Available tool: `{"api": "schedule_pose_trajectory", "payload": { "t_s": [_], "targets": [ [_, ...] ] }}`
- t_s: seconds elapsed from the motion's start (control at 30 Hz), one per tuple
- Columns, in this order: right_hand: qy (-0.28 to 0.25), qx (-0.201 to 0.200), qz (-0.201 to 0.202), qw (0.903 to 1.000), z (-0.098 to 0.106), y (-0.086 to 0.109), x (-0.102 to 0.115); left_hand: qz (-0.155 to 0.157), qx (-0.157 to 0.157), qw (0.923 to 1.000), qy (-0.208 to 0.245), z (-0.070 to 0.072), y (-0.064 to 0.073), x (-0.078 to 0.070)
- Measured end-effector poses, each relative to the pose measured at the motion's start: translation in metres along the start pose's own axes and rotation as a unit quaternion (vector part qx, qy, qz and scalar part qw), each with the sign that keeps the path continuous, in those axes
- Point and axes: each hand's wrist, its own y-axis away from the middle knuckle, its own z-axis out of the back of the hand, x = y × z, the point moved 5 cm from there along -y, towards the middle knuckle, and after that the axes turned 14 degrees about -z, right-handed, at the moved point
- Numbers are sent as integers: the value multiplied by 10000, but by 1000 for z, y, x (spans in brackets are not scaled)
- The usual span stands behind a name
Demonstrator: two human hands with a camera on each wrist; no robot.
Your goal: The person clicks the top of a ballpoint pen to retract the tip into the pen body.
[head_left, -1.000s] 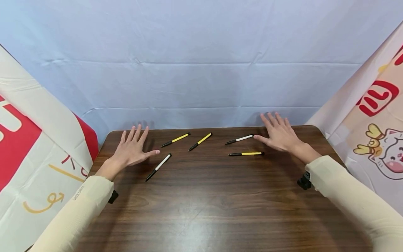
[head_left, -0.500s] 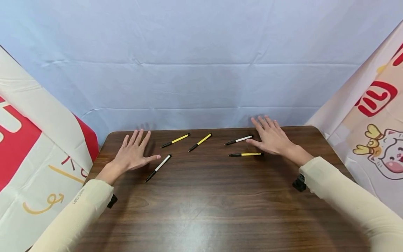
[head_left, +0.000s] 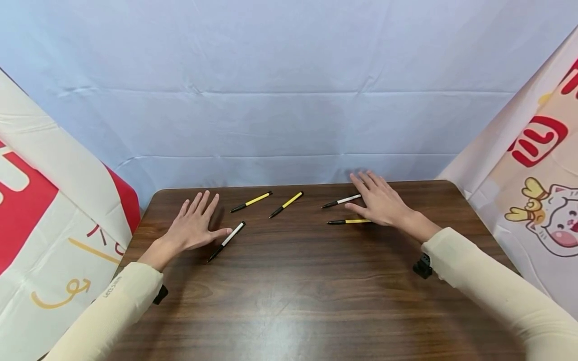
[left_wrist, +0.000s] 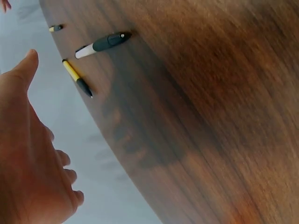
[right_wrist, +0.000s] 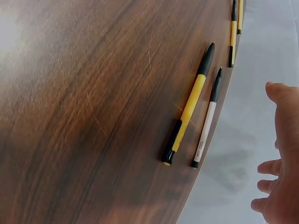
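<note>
My left hand (head_left: pixel 193 225) hovers spread over the table's left side, its thumb overlapping the top of a white pen (head_left: pixel 233 234) with a black grip. At the right, my right hand (head_left: pixel 379 201) is also spread, holding nothing. Its thumb and palm overlap a white pen (head_left: pixel 348 199) and a yellow pen (head_left: pixel 354 221); both show whole in the right wrist view, where that yellow pen (right_wrist: pixel 191 102) lies beside the white pen (right_wrist: pixel 205 133). Between the hands, near the back edge, lie a yellow pen (head_left: pixel 257 198) and another yellow pen (head_left: pixel 292 200), both slanted.
The brown wooden table (head_left: pixel 280 281) has rounded back corners and ends at a pale blue cloth backdrop (head_left: pixel 280 120). Printed cloths hang at the left (head_left: pixel 27 200) and right (head_left: pixel 542 200). A small black wrist camera (head_left: pixel 423 265) shows under the right cuff.
My right hand has moved left and slightly nearer, now over the right-hand pens. My left hand has come slightly nearer, its thumb reaching the white pen in view. The pens stay put.
</note>
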Motion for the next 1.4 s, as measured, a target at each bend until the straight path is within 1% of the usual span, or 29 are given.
{"api": "schedule_pose_trajectory", "payload": {
  "t_s": [0.13,0.33,0.57,0.7,0.77,0.9,1.03,1.27,1.4],
  "targets": [
    [-32,-28,65,10000,-1,0,5,-82,-6,10000,31,-1,0,-5],
    [-56,53,142,9999,-4,0,16,-172,-45,9998,37,-3,1,-12],
    [-101,43,411,9991,-8,0,33,-244,-110,9994,232,-7,7,-17],
    [-46,0,488,9988,-11,1,41,-277,-139,9990,310,-11,11,-18],
    [-14,42,502,9987,-13,2,45,-298,-178,9988,335,-12,12,-19],
    [-11,258,488,9985,-17,4,52,-343,-256,9984,367,-14,14,-19],
    [-59,397,533,9978,-20,5,59,-358,-273,9981,422,-17,16,-20],
    [-167,484,631,9967,-25,4,69,-352,-272,9977,517,-18,19,-22],
    [-208,423,749,9961,-24,4,77,-336,-237,9975,570,-17,20,-23]
  ]
}}
